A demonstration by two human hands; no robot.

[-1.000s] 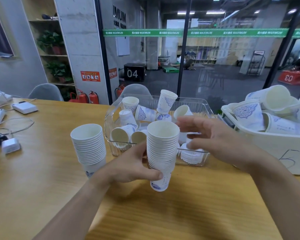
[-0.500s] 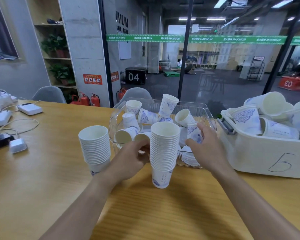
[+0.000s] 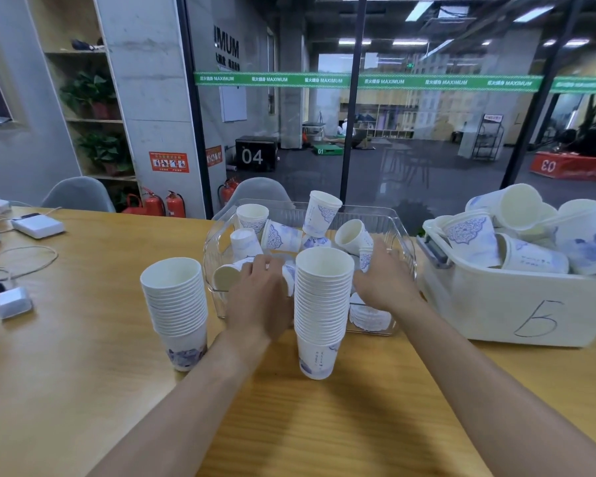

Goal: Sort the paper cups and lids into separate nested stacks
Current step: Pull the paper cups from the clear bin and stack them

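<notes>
Hands both reached over the near edge of the clear bin [image 3: 398, 232] for loose cups [image 3: 283, 235]: left hand [image 3: 260, 294] & right hand [image 3: 382, 280], fingers loosely spread, nothing clearly gripped; next, prob. grab one each & nest onto table's near stack [image 3: 322, 304].

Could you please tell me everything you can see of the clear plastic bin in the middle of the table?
The clear plastic bin is a see-through, ribbed, rounded-corner tub standing upright on the wooden table, beside the white tub. Loose paper cups lie jumbled inside, with a stack of white lids at its front right corner. The left hand and right hand both reach into it. The nested cup stack stands right in front.
</notes>
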